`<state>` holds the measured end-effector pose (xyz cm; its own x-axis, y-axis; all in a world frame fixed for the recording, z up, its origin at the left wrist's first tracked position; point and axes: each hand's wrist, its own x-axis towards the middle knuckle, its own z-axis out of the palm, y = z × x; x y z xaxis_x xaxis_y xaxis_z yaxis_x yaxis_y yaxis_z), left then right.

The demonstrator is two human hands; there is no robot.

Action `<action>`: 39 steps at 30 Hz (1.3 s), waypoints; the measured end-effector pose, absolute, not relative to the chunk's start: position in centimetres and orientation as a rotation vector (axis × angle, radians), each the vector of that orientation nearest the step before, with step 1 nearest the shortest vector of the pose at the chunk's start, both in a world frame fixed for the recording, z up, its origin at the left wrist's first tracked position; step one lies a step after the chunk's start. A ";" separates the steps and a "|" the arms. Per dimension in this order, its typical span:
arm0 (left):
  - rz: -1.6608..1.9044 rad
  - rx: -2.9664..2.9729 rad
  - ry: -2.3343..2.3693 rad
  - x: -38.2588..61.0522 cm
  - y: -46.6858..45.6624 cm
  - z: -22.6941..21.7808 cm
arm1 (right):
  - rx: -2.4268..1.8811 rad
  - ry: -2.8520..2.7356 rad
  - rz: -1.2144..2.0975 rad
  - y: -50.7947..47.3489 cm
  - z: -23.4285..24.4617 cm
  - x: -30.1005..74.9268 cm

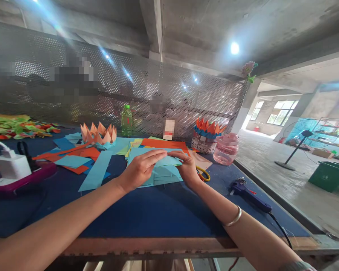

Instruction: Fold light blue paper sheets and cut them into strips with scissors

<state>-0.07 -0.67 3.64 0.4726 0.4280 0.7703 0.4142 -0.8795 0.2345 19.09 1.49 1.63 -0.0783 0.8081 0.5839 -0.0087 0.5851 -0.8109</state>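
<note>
Fingertips of my left hand (139,168) and my right hand (188,169) meet over the middle of the table. Between them is a small light blue paper piece (167,161), with both hands closed on its edges. My fingers partly hide it. Directly beneath lies a stack of light blue paper sheets (165,176). Scissors with yellow handles (205,174) lie just right of my right hand, their blades hidden. An orange sheet (165,143) rests behind the stack.
A peach paper crown (98,133) and loose blue strips (96,171) lie left. A green bottle (126,120), a decorated basket (203,143) and a pink jug (226,148) stand behind. A glue gun (250,195) lies right; a power strip (22,177) is far left.
</note>
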 end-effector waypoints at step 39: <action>1.084 1.962 1.113 0.0 0.2 3.5 | -0.787 -1.626 1.044 1.1 2.0 18.3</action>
